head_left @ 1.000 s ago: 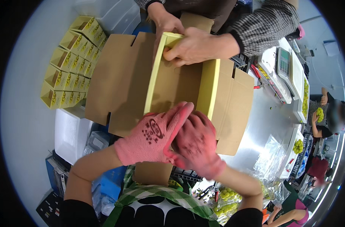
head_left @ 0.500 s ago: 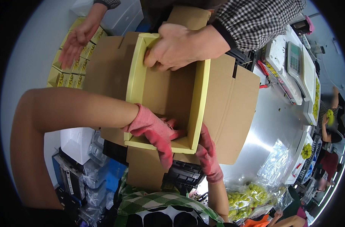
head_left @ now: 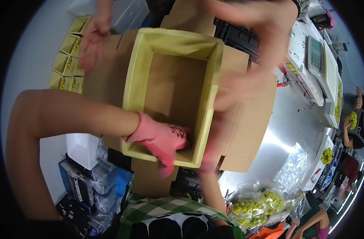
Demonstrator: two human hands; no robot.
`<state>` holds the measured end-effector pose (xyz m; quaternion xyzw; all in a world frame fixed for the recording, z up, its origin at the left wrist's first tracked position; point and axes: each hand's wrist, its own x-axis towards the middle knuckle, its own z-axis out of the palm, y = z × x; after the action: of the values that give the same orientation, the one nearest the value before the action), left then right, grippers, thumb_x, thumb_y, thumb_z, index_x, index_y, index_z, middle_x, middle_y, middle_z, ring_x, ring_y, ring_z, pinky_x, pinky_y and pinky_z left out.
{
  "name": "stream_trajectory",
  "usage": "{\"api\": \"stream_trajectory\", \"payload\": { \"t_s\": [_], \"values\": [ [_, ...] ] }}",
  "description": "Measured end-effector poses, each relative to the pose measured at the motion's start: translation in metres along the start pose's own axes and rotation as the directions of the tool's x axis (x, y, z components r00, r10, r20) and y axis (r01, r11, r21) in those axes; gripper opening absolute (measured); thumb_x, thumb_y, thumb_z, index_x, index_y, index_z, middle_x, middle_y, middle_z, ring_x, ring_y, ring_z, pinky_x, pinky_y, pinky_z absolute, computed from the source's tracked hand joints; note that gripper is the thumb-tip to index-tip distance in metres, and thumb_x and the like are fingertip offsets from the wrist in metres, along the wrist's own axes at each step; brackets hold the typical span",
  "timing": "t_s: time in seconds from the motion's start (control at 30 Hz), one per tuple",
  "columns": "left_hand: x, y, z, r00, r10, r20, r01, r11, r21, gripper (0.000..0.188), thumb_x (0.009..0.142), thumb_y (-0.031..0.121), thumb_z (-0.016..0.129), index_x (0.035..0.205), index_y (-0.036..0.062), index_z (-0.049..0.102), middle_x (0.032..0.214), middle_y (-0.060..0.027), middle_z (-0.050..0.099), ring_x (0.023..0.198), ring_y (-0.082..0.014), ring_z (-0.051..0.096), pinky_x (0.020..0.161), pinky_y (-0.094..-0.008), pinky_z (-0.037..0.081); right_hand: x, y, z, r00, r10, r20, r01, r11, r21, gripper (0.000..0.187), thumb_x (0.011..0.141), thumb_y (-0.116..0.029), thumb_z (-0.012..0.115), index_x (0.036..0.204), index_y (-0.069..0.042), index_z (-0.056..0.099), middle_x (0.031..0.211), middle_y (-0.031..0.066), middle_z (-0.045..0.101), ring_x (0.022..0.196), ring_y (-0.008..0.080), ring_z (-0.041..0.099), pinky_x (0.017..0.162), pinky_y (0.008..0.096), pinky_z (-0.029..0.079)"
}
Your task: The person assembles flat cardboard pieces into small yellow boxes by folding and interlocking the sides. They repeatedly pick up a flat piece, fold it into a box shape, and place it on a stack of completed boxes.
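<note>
A pale yellow rectangular box frame [head_left: 210, 107] stands over an opened brown cardboard carton [head_left: 249, 131], with brown cardboard showing between its walls. My left hand [head_left: 164, 139], in a pink glove, reaches over the frame's near-left corner. Its fingers are bent inside and its thumb hangs outside the near wall, gripping that wall. My right hand [head_left: 210, 153], also in a pink glove, is by the outside of the right wall near the front corner. Motion blur smears its fingers.
Across from me, a co-worker's hand [head_left: 93, 46] hovers at the left and another blurred one [head_left: 238, 87] is by the frame's right wall. Small yellow boxes [head_left: 64, 63] line the left. Right, a scale [head_left: 315, 57] and bagged green grapes [head_left: 247, 209] are on the metal table.
The co-worker's hand has come out of the frame and swung to its right side. The frame has shifted slightly left and looks larger. My right hand has moved slightly left and blurred.
</note>
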<state>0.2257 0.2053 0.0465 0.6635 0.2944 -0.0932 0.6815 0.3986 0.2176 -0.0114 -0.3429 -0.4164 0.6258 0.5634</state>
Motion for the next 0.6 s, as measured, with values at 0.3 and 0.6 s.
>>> {"api": "stream_trajectory", "payload": {
  "t_s": [0.3,0.6],
  "values": [
    [-0.016,0.036,0.009,0.98,-0.15,-0.133,0.183,0.939,0.29,0.063,0.065,0.039,0.07,0.114,0.0028,0.055,0.122,-0.0167,0.051,0.108,-0.0334,0.053,0.091,-0.0414,0.043,0.005,-0.023,0.032,0.874,0.3,0.384,-0.234,0.949,-0.21,0.063,0.1,-0.045,0.031,0.141,0.003,0.022,0.141,0.0163,0.035,0.133,0.0233,0.032,0.109,0.0357,0.026],
    [-0.077,0.041,0.111,-0.082,0.585,-0.807,0.348,0.776,0.527,0.052,0.083,0.037,0.058,0.122,0.0035,0.055,0.118,-0.0153,0.051,0.108,-0.0298,0.051,0.097,-0.043,0.038,-0.028,-0.042,-0.056,0.973,0.216,0.085,-0.194,0.957,-0.216,0.053,0.098,-0.04,0.041,0.127,0.005,0.045,0.121,0.0154,0.054,0.112,0.0253,0.053,0.101,0.0387,0.04]
  ]
}}
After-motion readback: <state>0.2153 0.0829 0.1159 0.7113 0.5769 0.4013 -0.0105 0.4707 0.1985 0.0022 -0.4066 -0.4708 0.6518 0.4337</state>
